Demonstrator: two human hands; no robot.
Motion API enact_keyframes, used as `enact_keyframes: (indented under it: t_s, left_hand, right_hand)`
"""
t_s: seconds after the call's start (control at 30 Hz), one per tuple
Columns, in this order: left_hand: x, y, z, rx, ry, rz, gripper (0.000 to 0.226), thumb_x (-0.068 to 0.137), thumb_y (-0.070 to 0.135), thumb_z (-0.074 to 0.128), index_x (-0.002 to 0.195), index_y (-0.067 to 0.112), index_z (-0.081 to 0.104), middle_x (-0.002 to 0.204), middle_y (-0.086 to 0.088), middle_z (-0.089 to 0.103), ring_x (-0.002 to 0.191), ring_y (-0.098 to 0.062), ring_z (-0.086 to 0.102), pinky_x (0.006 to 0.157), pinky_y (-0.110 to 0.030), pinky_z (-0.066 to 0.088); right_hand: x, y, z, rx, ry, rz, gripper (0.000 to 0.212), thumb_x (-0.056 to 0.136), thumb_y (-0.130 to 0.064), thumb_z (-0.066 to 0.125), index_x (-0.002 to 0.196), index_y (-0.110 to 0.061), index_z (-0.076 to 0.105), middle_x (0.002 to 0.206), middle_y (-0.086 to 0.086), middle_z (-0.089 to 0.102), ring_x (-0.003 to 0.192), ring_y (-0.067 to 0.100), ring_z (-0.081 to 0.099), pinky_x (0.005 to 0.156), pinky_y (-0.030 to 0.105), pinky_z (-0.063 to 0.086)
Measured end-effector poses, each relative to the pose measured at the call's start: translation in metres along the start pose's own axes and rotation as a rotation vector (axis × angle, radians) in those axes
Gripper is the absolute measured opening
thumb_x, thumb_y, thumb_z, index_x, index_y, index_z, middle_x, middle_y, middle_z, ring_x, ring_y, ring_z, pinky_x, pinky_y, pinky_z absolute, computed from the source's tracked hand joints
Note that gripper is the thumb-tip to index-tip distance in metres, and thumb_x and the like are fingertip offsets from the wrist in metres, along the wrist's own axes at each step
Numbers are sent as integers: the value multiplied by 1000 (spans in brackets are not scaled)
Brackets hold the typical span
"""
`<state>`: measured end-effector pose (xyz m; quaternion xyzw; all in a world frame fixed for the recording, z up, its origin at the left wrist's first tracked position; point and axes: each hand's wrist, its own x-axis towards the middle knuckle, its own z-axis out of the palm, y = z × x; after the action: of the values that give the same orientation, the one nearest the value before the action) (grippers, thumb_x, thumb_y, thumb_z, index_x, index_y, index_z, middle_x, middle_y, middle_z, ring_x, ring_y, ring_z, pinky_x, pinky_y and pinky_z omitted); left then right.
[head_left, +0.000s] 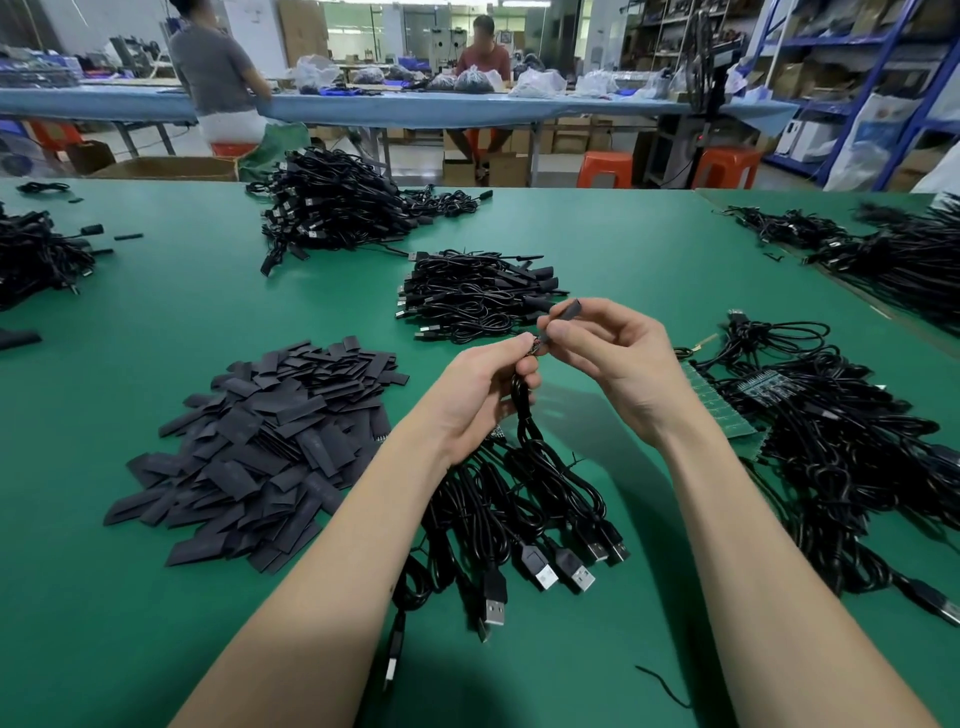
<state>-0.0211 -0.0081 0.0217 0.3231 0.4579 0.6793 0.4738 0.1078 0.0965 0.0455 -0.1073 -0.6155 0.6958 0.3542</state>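
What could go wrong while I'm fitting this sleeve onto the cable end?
The right hand pinches the black sleeve only with the tips of its fingers, so it may slip and drop into the USB cable bundle below. The cable gripped by the left hand runs down into that loose bundle; lifting it could drag or tangle its neighbours.

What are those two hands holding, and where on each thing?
The left hand pinches a black cable near its upper end; the right hand pinches a short black sleeve by its lower part.

Sleeve pile (260, 447) left of cable bundle (524, 499), boards (714, 402) apparently right.
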Motion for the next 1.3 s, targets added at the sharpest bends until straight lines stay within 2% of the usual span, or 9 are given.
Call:
enact_keyframes:
  t_s: [0.17, 0.33, 0.43, 0.57, 0.7, 0.83, 0.9, 1.13, 1.3]
  left_hand:
    - [1, -1, 1, 14, 9, 0, 18, 103, 26, 52, 95, 17, 66, 69, 8, 54, 67, -9, 53, 71, -26, 45]
    - [3, -6, 9, 182, 62, 112, 9, 97, 17, 64, 103, 11, 64, 92, -3, 65, 73, -14, 64, 73, -26, 56]
    - [2, -9, 10, 250, 99, 183, 24, 90, 3, 70, 109, 9, 57, 100, -13, 63, 74, -23, 67, 83, -34, 59]
    - [1, -4, 8, 284, 85, 247, 19, 90, 0, 69, 101, 11, 58, 89, -10, 69, 79, -23, 72, 85, -32, 57]
    - [0, -1, 6, 406, 63, 329, 14, 89, 2, 71, 99, 10, 63, 94, -15, 74, 84, -22, 74, 92, -32, 56]
    - [-1, 0, 5, 508, 103, 398, 17, 84, 4, 78, 92, 17, 71, 88, 6, 74, 85, -8, 70, 81, -19, 53]
    - [0, -2, 5, 512, 136, 413, 17, 82, 5, 80, 90, 18, 73, 84, 8, 75, 81, -5, 70, 78, -15, 52]
    - [0, -5, 4, 538, 169, 467, 16, 81, 7, 81, 89, 20, 77, 85, 1, 77, 81, -15, 73, 80, -27, 58]
    - [0, -5, 5, 551, 175, 465, 15, 80, 10, 83, 88, 22, 77, 84, 4, 77, 78, -11, 72, 76, -23, 56]
  right_hand:
    - [4, -7, -3, -236, 26, 3, 12, 84, -11, 80, 94, -17, 76, 89, 7, 78, 84, 13, 72, 74, 21, 55]
    - [3, -2, -7, -111, 134, 73, 3, 89, -7, 74, 89, -10, 75, 87, 8, 76, 81, 17, 70, 76, 23, 57]
    - [3, -3, -12, -10, 170, 104, 9, 90, -5, 71, 83, -8, 76, 83, 8, 75, 76, 16, 70, 77, 21, 57]
    - [3, -7, -19, 43, 158, 153, 18, 88, -7, 73, 72, -10, 80, 82, 8, 74, 73, 15, 70, 76, 19, 57]
    - [2, -7, -22, 89, 149, 195, 8, 80, -12, 76, 74, -9, 80, 82, 8, 74, 73, 15, 70, 73, 18, 57]
    - [1, -6, -23, 149, 155, 202, 6, 78, -14, 77, 80, -8, 78, 87, 9, 75, 78, 15, 71, 74, 19, 57]
    - [1, -5, -21, 168, 146, 204, 11, 76, -16, 78, 84, -8, 78, 91, 10, 75, 80, 15, 71, 75, 19, 57]
    - [0, -2, -16, 155, 141, 209, 16, 75, -18, 79, 87, -8, 78, 93, 10, 75, 83, 15, 70, 76, 20, 58]
    - [-1, -1, -16, 151, 135, 208, 10, 75, -20, 79, 79, -11, 81, 92, 8, 75, 84, 15, 70, 76, 20, 57]
